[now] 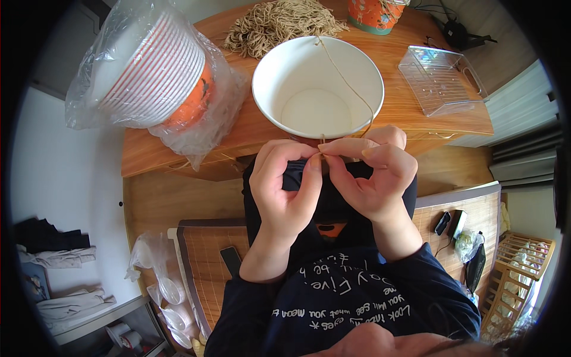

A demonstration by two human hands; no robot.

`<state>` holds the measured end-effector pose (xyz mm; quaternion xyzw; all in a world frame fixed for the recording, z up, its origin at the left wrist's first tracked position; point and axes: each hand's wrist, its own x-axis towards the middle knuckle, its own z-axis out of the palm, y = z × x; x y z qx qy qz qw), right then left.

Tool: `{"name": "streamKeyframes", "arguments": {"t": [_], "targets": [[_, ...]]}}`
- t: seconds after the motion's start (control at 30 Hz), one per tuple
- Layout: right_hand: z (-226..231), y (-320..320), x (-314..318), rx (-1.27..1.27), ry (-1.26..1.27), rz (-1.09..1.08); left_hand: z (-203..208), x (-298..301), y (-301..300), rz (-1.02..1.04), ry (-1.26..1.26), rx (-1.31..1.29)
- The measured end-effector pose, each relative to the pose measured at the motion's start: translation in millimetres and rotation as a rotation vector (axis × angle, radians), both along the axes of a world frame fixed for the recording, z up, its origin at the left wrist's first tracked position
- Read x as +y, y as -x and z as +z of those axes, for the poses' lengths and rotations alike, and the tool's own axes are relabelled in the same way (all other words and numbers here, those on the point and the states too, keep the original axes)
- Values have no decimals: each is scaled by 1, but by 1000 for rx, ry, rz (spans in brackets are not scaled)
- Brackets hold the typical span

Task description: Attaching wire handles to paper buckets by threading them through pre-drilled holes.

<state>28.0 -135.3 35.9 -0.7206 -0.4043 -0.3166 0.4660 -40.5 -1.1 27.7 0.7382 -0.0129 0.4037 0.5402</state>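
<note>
A large paper bucket (279, 71), white inside, stands at the table's near edge with its mouth facing me. A thin tan cord (348, 83) runs from its far rim across the opening and over the near right rim towards my fingers. Just in front of the near rim, my left hand (279, 187) and my right hand (377, 184) meet. Thumb and forefinger of each are pinched on a short piece of the cord, which passes through the rim there. Any knot between the fingertips is too small to make out.
Plastic-wrapped stacked buckets (157, 71) stand left on the wooden table (404, 119). Behind is a heap of tan cords (279, 24), with an orange patterned bucket (375, 15) at the far right. A clear plastic tray (443, 80) lies right. A phone (231, 260) rests beside my left forearm.
</note>
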Motion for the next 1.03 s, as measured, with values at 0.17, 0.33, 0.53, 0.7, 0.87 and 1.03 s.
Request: {"name": "streamKeyframes", "arguments": {"t": [0.17, 0.33, 0.53, 0.7, 0.87, 1.03], "targets": [[0, 0, -1, 23, -4, 19, -1, 0, 0, -52, 48, 2], [-2, 0, 1, 46, -10, 24, -3, 2, -1, -3, -54, -21], [1, 0, 1, -6, -10, 31, -2, 0, 1, 42, -99, -20], [8, 3, -4, -6, 69, 89, -2, 1, 2, 39, -87, -16], [-2, 0, 1, 1, -31, 41, -2, -1, 4, 44, -60, 29], [-9, -4, 3, -27, -86, 67, -6, -1, 2, 47, -65, 16]]}}
